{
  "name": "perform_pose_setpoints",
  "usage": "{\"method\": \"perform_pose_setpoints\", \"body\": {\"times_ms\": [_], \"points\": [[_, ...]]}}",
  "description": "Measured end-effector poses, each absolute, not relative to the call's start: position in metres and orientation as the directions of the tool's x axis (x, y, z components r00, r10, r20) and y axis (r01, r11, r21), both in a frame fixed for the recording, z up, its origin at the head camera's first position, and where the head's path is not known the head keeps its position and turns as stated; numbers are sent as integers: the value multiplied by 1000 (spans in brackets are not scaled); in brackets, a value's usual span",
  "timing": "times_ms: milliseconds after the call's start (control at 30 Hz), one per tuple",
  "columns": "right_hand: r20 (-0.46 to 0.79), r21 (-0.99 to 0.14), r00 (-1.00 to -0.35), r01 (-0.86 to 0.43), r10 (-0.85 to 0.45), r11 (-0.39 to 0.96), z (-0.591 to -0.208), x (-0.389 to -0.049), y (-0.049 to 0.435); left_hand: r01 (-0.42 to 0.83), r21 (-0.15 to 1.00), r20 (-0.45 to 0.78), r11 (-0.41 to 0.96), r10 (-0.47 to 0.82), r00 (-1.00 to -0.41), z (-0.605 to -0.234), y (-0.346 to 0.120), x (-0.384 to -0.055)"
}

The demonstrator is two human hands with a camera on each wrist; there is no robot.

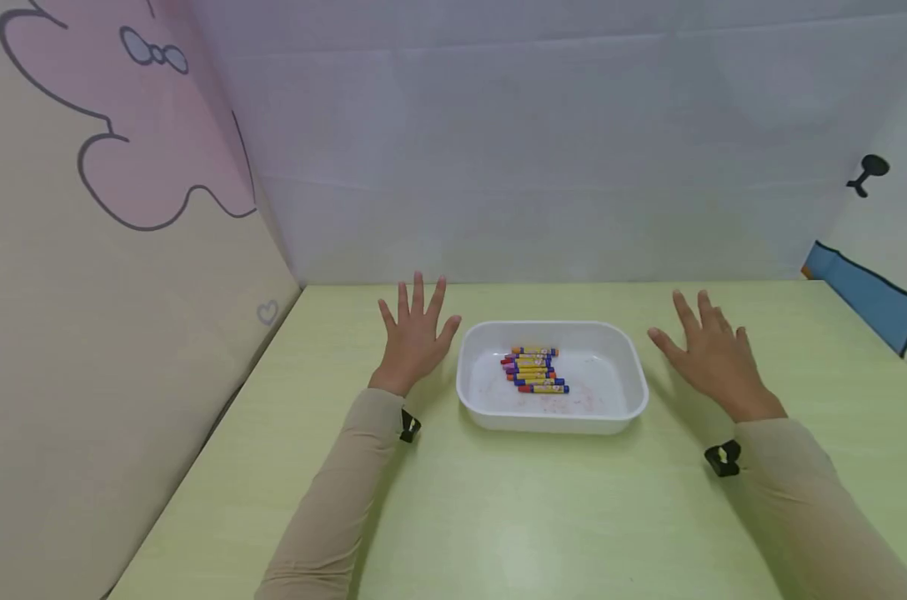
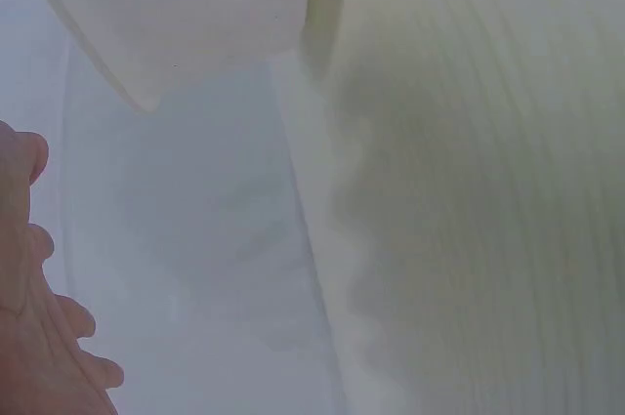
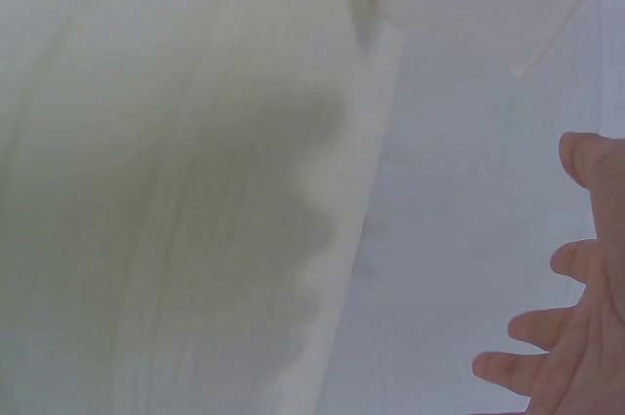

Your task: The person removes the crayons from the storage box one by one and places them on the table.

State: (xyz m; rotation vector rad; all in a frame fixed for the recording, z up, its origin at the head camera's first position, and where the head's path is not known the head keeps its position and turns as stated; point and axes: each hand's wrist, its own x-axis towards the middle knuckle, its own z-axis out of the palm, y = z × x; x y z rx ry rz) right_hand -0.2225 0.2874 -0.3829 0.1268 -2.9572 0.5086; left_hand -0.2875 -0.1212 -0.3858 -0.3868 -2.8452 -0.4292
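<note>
A white plastic tray [image 1: 603, 423] stands on the table between the two hands. Several crayons [image 1: 541, 389] with yellow wrappers lie in a rough row inside it, left of its middle. To the tray's left is my left hand [image 1: 412, 343], its fingers spread and holding nothing. My right hand [image 1: 712, 362] hovers on the other side, fingers apart, also holding nothing. In each wrist view the hand, seen here as the left hand [image 2: 39, 298] and the right hand [image 3: 586, 308], appears at the edge, with the tray's side [image 2: 186, 15] above.
The pale green table [image 1: 536, 517] reaches back to a whitish cloth wall [image 1: 536, 167]. A panel with a pink cartoon drawing [image 1: 161, 150] borders the left side. Another printed panel [image 1: 874, 267] borders the right. Small reddish marks dot the tray's floor.
</note>
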Motion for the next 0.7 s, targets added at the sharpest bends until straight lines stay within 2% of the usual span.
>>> {"method": "perform_pose_setpoints", "body": {"times_ms": [133,233,400,533,700], "points": [[91,-425,-992,-115,-84,898,-372,-224,288,303,447,252,842,207,-945,-381,-124,-287],[26,-499,-994,-105,-106,860,-361,-225,288,309,607,236,732,206,-950,-379,-126,-288],[-6,-536,-988,-126,-153,835,-346,-229,285,242,816,155,525,204,-967,-383,-129,-290],[-6,-550,-982,-156,-191,821,-337,-233,282,184,926,110,329,232,-967,-388,-129,-291],[-5,-540,-967,-213,-256,814,-324,-241,275,120,983,78,136,281,-957,-397,-123,-293]]}}
